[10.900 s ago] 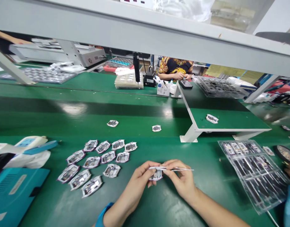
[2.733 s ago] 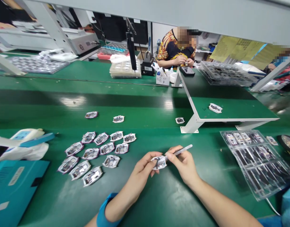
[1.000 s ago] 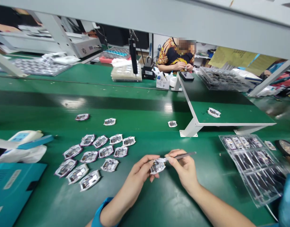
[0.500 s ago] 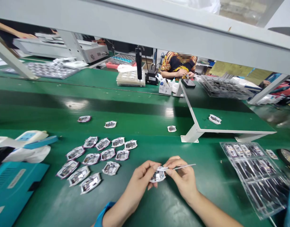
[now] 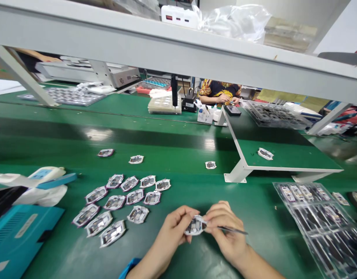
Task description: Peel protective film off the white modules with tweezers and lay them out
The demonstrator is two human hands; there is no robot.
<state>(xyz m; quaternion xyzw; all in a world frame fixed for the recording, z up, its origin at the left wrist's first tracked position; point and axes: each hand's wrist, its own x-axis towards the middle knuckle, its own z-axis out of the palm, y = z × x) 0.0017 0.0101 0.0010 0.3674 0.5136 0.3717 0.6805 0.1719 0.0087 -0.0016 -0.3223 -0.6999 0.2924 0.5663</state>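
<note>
Item in hand: a small electronic module in a white-edged, roughly octagonal film carrier, with a dark rectangular centre and silver patches. The finer markings were too small to read. It was held in the air just above the green table, near the front edge of the view, between the two hands.

Left hand: fingers curled over the module's left side, thumb on top, pinching it narrowly; a blue wristband showed at the wrist. Right hand: closed narrowly around slim metal tweezers, the fingers touching the module's right edge. The tweezers' shank pointed right and slightly down; their tips were hidden behind the fingers. Both forearms rested low, angled inward.

Surroundings: a cluster of similar film-carried modules lay flat on the glossy table to the left of the hands, well apart from them. A clear, compartmented plastic tray holding dark components lay to the right. A teal case sat at far left. A co-worker worked with both hands across the table.
</note>
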